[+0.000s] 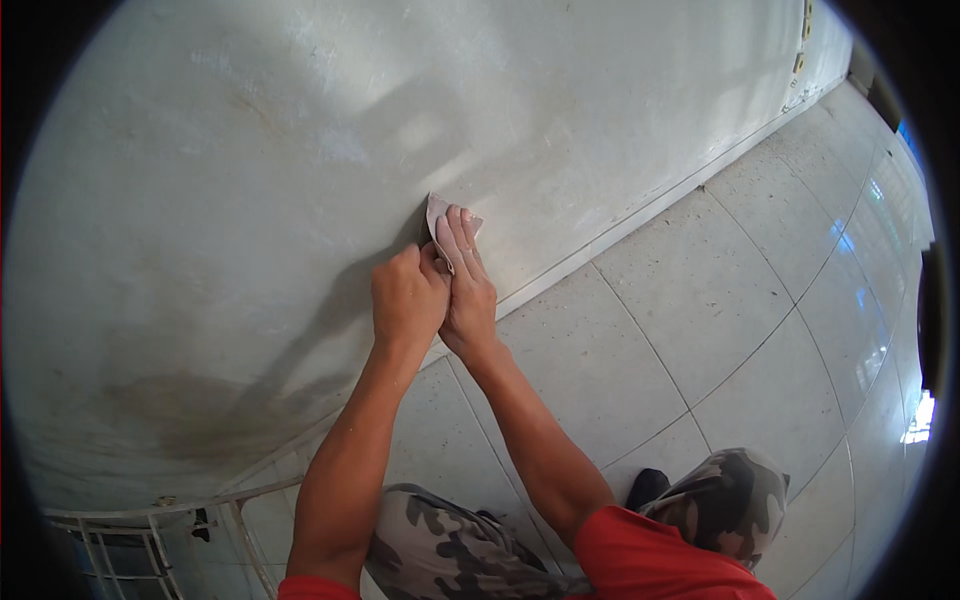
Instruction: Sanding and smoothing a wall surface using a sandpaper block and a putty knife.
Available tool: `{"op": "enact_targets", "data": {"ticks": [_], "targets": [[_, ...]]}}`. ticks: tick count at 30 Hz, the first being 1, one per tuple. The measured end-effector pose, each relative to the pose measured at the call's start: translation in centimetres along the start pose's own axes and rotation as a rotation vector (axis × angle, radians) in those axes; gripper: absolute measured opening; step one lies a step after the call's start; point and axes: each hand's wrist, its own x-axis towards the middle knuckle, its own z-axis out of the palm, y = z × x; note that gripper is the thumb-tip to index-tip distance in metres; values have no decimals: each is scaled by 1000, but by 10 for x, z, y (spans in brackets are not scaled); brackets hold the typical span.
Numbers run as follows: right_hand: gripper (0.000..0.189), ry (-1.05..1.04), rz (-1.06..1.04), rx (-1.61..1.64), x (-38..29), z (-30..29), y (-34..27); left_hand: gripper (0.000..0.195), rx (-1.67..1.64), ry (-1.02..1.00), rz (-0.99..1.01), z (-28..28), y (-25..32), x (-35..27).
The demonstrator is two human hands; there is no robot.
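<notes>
A piece of sandpaper (437, 212), pale with dust, lies folded or bent against the painted wall (300, 187). My right hand (469, 281) presses on it, fingers stretched out flat, with corners of the sheet showing beyond the fingertips. Right beside it, my left hand (411, 296) is curled, its thumb side against the near edge of the sheet; its fingertips are hidden. A dark strip shows between the sheet and the wall. The wall bears whitish patches, scratches and brownish stains, and my arms' shadow falls across it.
A low skirting (555, 276) runs along the wall's foot. Dust and small debris lie on the tiled floor (660, 322). A metal frame with bars (150, 517) stands at the lower left. Electrical boxes (799, 63) are set in the wall at the upper right. My bent knees are below.
</notes>
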Motion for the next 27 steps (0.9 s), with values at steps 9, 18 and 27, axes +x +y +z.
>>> {"op": "enact_targets", "data": {"ticks": [9, 18, 27], "targets": [[47, 2, 31, 43, 0, -4, -1, 30, -77, 36, -12, -1, 4, -6], [47, 23, 1, 6, 8, -5, -8, 33, 1, 31, 8, -1, 0, -3], [49, 66, -75, 28, 17, -8, 2, 34, -48, 39, -18, 3, 4, -2]]}}
